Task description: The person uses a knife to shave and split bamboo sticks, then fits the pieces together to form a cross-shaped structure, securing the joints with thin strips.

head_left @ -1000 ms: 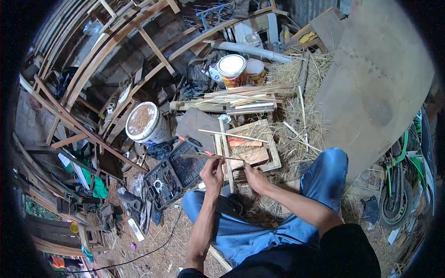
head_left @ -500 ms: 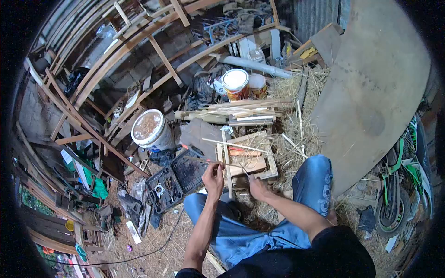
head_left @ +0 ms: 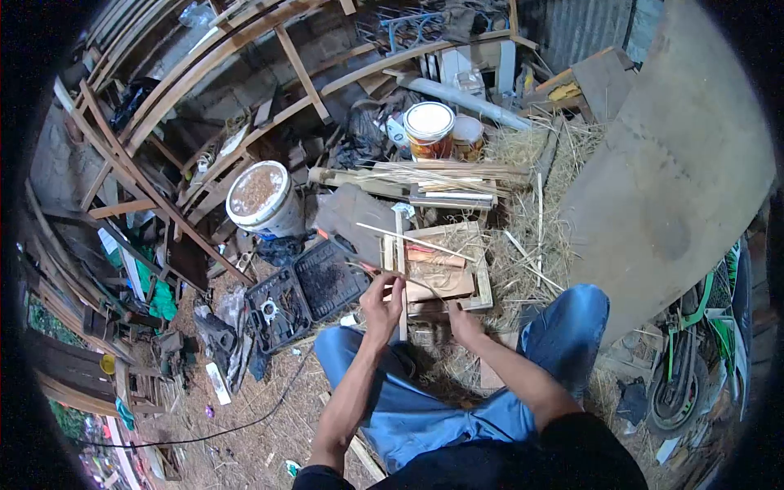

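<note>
Having edged toward four o'clock, the right hand (head_left: 465, 323) grips something indistinct in narrow fingers, farther from the left hand (head_left: 380, 310) pinching a thin strip (head_left: 419, 283) over the seven-o'clock side of the wooden frame (head_left: 483, 279).

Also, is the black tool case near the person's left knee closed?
No, the black tool case lies open, its two halves spread side by side.
</note>
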Demonstrator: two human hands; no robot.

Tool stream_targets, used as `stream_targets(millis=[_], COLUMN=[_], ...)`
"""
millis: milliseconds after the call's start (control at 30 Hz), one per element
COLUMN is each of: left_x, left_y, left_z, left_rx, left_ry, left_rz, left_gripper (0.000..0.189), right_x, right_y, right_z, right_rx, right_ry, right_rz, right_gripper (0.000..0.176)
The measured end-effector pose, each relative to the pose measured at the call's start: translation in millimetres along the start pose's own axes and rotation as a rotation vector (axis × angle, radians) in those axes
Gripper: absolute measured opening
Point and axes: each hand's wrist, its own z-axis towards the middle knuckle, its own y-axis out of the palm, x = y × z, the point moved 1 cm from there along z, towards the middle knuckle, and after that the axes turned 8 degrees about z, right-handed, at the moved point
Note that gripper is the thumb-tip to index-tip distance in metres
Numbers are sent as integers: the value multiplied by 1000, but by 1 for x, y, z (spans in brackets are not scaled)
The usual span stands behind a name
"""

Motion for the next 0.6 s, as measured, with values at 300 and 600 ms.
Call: stream_targets(millis=[300,600], left_x=[-42,-41], left_y=[24,6], left_z=[10,33], left_rx=[-58,-89], left_ry=[-263,-485], left_rz=[-20,-721], left_gripper=[13,39], right_x=[-2,-80], right_y=[22,-93], right_z=[11,24], right_rx=[-5,303], right_ry=[163,-73], right_rz=[230,309], right_gripper=[28,22])
